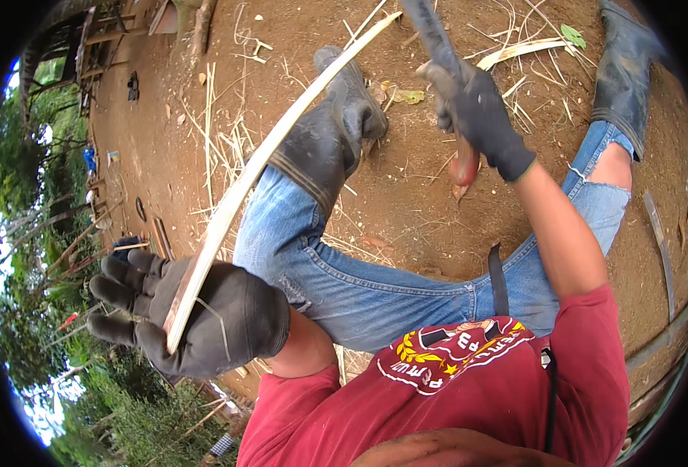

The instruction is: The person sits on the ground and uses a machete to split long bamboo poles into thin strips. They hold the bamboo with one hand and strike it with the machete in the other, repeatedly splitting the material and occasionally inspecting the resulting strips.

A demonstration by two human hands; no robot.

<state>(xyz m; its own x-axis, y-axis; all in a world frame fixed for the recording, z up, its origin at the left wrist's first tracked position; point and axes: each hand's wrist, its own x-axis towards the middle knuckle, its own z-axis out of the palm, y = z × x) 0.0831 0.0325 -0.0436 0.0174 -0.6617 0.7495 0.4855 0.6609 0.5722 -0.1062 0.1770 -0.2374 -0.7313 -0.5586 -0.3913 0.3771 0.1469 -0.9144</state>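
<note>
Across the palm of my left hand (pixel 211 315), in a black glove, lies a long pale strip of split wood or bamboo (pixel 270 144). My fingers there are stretched out, and the strip's lower end sits at the thumb. From the palm it slants up and away to the right, its far end near a dark blade. My right hand (pixel 472 101), also gloved, is wrapped round a big knife, machete-like (pixel 431 33). Its reddish handle end (pixel 464 167) sticks out below the fist. The blade's tip is cut off by the upper edge.
My legs in torn jeans (pixel 390 296) and rubber boots (pixel 324 148) are spread on brown soil. Pale shavings (pixel 231 140) lie beside the left boot, and a split piece (pixel 523 50) lies beyond my right hand. A flat metal strip (pixel 659 249) is at the right.
</note>
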